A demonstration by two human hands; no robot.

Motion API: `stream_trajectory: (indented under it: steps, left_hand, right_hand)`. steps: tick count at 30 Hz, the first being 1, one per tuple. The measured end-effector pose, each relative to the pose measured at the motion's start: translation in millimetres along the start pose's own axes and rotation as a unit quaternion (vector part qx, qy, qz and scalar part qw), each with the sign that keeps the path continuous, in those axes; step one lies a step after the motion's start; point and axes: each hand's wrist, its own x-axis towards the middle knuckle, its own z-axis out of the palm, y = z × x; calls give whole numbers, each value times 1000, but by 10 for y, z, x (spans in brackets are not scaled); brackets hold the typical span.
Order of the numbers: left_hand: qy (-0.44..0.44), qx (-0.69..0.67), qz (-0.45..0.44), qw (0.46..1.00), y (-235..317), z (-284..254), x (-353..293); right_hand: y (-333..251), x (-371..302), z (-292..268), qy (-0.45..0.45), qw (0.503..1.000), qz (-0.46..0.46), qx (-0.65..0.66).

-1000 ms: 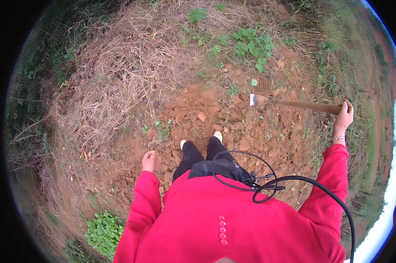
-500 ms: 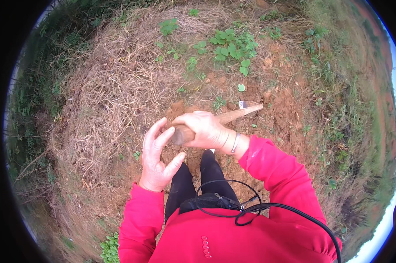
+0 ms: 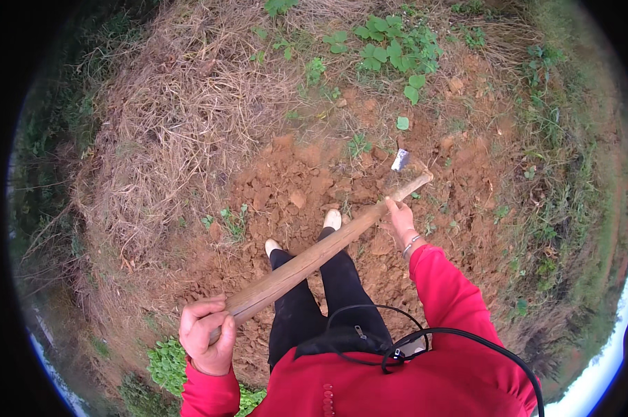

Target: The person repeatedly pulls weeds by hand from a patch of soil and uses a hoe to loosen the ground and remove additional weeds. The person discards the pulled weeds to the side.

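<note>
A hoe with a thick wooden handle [image 3: 312, 254] slants across the front of my legs, from lower left up to the right. Its metal blade [image 3: 400, 160] shows bright by the far end, over the reddish soil. My left hand [image 3: 209, 335] is closed around the butt of the handle, fingers on top and thumb at the near side. Farther along, my right hand [image 3: 401, 226] grips the handle a short way below the head, its wrist wearing a bracelet. Part of the blade is hard to make out against the soil.
Broken reddish soil [image 3: 279, 184] surrounds my light shoes [image 3: 332, 219]. Dry grass [image 3: 168, 132] covers the ground at left, with leafy green plants [image 3: 397, 48] ahead and a bushy one [image 3: 166, 367] at lower left. A black cable [image 3: 460, 335] loops across my waist.
My left hand, open beside the handle's end before, now grips it and has moved down left. My right hand has shifted along the handle toward the head, and the hoe now lies crosswise.
</note>
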Motion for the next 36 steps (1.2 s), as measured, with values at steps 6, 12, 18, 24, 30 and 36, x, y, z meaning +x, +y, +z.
stream_trajectory:
  steps: [6,12,18,24,30,36]
  left_hand:
    - [-40,64,-22,997,463,41,66]
    - [-81,60,124,987,1384,277,547]
    - [-101,68,280,952,2293,592,1043]
    - [-131,61,323,935,2382,835,1474]
    - [-168,18,391,905,2330,954,2241]
    - [-190,-33,423,886,1969,1077,3693]
  right_hand:
    - [48,67,-4,41,996,-20,-70]
    - [-518,-224,-471,-68,991,81,86]
    - [-695,-51,-822,-94,964,65,240]
    - [-695,445,-856,-87,923,82,365]
    - [-839,836,-813,-64,925,68,368]
    - [-1530,1015,-401,-32,892,46,449]
